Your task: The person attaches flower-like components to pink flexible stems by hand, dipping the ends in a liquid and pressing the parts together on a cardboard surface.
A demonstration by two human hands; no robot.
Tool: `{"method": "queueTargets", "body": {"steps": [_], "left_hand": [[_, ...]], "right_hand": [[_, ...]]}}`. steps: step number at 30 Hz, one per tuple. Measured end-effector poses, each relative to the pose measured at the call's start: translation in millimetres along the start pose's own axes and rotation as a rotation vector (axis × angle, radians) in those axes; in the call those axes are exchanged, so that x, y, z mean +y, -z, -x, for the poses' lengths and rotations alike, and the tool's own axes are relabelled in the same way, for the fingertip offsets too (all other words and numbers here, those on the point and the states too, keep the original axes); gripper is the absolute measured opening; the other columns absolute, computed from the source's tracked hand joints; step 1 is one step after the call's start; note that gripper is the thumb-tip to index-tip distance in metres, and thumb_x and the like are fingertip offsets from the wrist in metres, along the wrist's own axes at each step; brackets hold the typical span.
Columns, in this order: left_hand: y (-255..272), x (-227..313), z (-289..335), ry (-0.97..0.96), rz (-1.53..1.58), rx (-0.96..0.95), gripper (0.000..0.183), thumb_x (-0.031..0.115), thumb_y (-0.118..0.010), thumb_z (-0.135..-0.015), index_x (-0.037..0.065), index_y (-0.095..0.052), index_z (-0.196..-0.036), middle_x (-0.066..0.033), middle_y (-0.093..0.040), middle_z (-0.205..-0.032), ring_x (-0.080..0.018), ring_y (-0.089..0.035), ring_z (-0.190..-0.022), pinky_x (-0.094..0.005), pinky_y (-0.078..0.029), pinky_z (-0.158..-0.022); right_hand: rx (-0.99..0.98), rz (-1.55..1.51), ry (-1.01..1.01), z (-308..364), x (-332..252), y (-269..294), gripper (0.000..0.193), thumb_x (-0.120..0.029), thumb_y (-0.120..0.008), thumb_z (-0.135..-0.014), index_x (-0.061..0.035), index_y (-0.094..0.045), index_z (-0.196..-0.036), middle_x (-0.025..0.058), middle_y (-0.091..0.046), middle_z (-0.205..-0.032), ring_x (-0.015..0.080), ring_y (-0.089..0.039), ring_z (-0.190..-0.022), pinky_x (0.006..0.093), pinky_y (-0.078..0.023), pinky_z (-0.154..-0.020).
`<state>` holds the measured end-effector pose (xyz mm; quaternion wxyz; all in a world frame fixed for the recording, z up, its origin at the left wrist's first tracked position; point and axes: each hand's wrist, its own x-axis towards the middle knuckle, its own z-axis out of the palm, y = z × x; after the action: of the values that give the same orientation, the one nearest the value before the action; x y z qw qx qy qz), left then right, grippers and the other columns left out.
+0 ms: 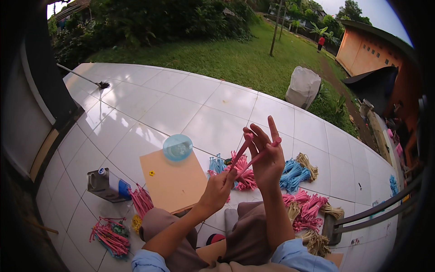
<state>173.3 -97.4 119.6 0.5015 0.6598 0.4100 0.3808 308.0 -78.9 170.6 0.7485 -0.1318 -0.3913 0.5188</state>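
Note:
My left hand (215, 190) is closed around the lower ends of two slim pink strips (240, 153) that spread upward in a V. Whether they are one folded piece or two, I cannot tell. My right hand (267, 164) is raised just beyond it, palm toward me, with one finger pointing up. One strip's tip meets its fingertips; the other crosses the palm and ends in a round knob by the thumb side. Behind my hands lie bundles of pink strips (245, 176) and blue strips (216, 164).
A tan board (170, 188) holds a translucent blue bowl (177, 148) and a small yellow piece (152, 173). At left stand a metal can (108, 185) and pink bundles (111, 237). Blue (294, 176), pink and beige bundles (333, 210) lie right. A white sack (303, 87) stands by the grass.

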Motion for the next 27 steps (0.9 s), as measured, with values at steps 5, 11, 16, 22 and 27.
{"method": "queueTargets", "body": {"steps": [5,11,16,22,27], "left_hand": [[-5.4,-12.3,-3.1,0.072,0.119,-0.001,0.045,0.033,-0.035,-0.097,-0.001,-0.061,-0.084,-0.0002,-0.035,-0.052,-0.0079,-0.034,-0.049,-0.0252,-0.031,-0.049],[-14.3,-1.4,1.6,-0.237,-0.421,0.267,0.031,0.026,-0.042,-0.094,0.002,-0.059,-0.083,-0.0170,-0.055,-0.061,-0.0322,-0.057,-0.055,-0.0393,-0.042,-0.051],[-13.5,4.2,4.9,-0.227,-0.594,0.258,0.027,0.025,-0.046,-0.092,0.004,-0.056,-0.080,-0.0165,-0.057,-0.064,-0.0355,-0.057,-0.058,-0.0437,-0.044,-0.050],[-14.8,9.1,5.7,-0.166,-0.613,0.192,0.027,0.026,-0.046,-0.092,0.004,-0.056,-0.080,-0.0158,-0.059,-0.066,-0.0344,-0.059,-0.060,-0.0429,-0.046,-0.051],[-3.0,-1.9,-1.5,-0.101,-0.224,0.130,0.032,0.027,-0.037,-0.096,0.004,-0.059,-0.093,-0.0129,-0.059,-0.061,-0.0291,-0.060,-0.060,-0.0361,-0.047,-0.055]], "right_hand": [[-0.008,0.024,-0.009,2.2,1.2,-0.5,0.062,-0.013,-0.035,-0.082,-0.0010,-0.015,-0.139,0.0265,-0.044,-0.125,0.0380,-0.044,-0.118,0.0434,-0.030,-0.106],[0.147,0.239,0.107,0.8,6.9,3.3,0.053,-0.015,-0.035,-0.088,0.0020,-0.020,-0.137,0.0244,-0.039,-0.130,0.0330,-0.039,-0.123,0.0398,-0.026,-0.108],[0.126,0.208,-0.011,0.5,6.2,2.8,0.053,-0.015,-0.046,-0.091,0.0024,-0.022,-0.136,0.0242,-0.045,-0.123,0.0317,-0.049,-0.113,0.0390,-0.039,-0.100],[0.104,0.184,-0.062,-2.9,-2.7,8.3,0.055,-0.005,-0.046,-0.090,0.0030,-0.017,-0.136,0.0258,-0.048,-0.120,0.0336,-0.053,-0.109,0.0400,-0.042,-0.098],[0.117,0.111,-0.100,-1.2,12.6,9.7,0.057,-0.004,-0.047,-0.089,0.0020,-0.016,-0.137,0.0244,-0.043,-0.125,0.0325,-0.050,-0.113,0.0382,-0.042,-0.098]]}}
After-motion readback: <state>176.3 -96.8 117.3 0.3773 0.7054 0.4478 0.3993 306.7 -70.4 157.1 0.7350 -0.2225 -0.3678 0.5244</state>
